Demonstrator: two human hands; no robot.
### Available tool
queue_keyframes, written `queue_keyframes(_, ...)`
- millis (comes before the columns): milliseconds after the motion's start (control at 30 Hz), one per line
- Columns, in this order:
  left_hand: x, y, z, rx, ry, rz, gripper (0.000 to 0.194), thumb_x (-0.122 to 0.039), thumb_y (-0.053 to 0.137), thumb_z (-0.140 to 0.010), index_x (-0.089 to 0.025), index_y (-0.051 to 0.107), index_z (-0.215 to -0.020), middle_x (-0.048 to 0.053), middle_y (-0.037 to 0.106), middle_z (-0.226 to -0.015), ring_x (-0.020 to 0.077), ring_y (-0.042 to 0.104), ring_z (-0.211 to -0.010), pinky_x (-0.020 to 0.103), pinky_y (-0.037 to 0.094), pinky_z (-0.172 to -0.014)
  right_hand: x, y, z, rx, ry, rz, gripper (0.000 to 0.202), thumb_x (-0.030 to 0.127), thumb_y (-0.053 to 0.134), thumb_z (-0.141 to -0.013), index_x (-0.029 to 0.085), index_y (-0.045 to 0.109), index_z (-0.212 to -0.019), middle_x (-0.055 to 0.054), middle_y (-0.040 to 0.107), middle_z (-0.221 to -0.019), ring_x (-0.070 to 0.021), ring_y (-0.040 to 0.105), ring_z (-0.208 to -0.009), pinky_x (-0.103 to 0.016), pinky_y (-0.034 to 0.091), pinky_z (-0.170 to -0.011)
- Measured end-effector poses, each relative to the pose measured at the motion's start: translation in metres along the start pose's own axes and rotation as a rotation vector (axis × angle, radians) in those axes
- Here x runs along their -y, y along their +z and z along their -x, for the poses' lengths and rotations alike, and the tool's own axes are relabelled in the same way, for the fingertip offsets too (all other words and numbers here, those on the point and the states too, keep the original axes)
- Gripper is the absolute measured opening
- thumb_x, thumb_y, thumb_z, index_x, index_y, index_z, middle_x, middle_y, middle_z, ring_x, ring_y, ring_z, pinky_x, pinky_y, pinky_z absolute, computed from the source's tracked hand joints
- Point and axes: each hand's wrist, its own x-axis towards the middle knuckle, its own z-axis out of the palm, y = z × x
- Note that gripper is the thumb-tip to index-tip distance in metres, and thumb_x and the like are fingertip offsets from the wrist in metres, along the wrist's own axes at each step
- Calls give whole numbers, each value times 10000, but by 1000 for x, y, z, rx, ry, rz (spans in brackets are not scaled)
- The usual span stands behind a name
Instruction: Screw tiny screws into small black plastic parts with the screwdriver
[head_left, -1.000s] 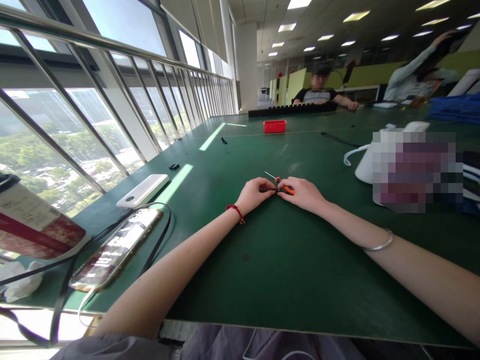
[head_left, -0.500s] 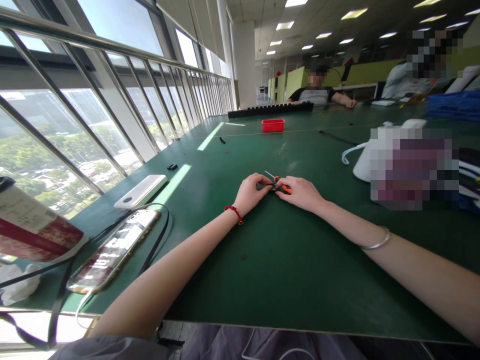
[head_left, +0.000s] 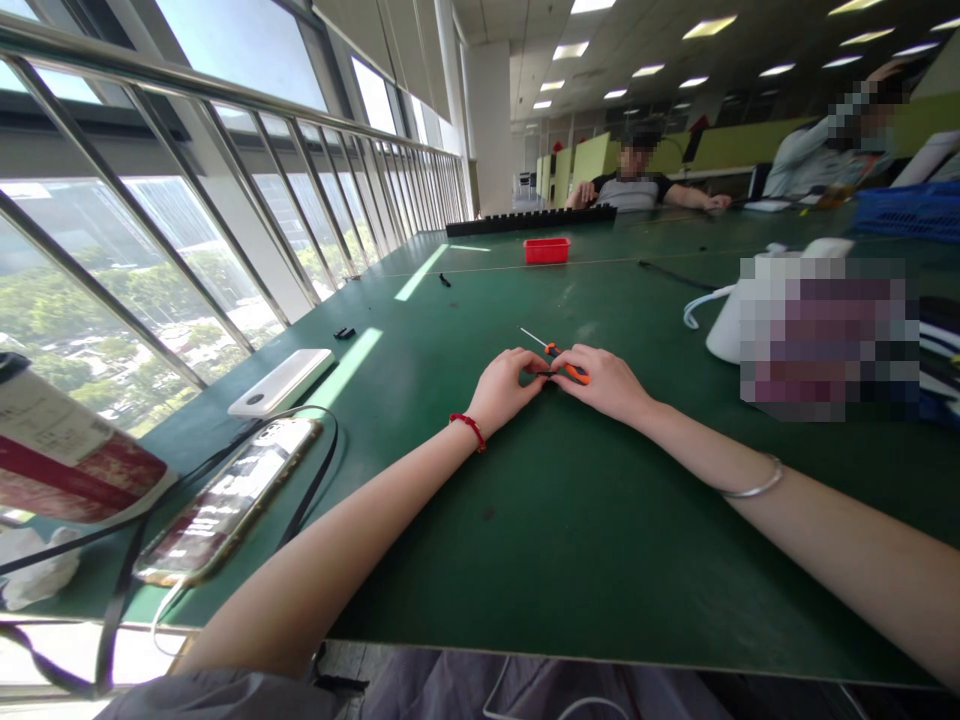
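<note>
My left hand rests low over the green table, its thumb and fingers pinched on a small dark piece too tiny to identify. Close against it, my right hand is closed around a screwdriver with an orange and black handle. The thin metal shaft points away to the upper left and stays free of the small piece. Fingertips of both hands meet around that piece, and they partly hide it and the handle.
Ahead lies a red tray, with a long black ridged bar behind it. Left are a phone with a cable, a white power bank and a cup. A white container stands right. Two people sit beyond.
The screwdriver's shaft now reaches farther up and left, and my fingertips have drawn slightly closer. The far black bar has shifted a little left. One person across has raised an arm.
</note>
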Motion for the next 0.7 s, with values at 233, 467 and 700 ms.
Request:
queue_keyframes(233,1,-4,2,5,15,-79,67,-220,639,-801,-183,690,-826,35,671,-904,191,599,-885,317,472,-820,1,0,1,-7,-45,60,164,318,550,-837,224,664,-907,-27,610,-856,-162,542,-708,-274,391,-674)
queue_keyframes(467,1,-4,2,38,24,14,51,-202,653,-762,-170,687,-782,42,671,-914,180,625,-876,304,491,-843,2,-2,1,-135,-38,75,223,323,474,-870,202,661,-882,-38,647,-861,-162,538,-703,-298,380,-744)
queue_keyframes(700,0,-2,4,159,-13,31,55,-199,653,-753,-180,701,-773,39,699,-1024,195,638,-957,324,483,-927,-1,-4,1,-129,70,47,285,312,409,-896,199,669,-872,-44,669,-896,-164,525,-691,-295,375,-726)
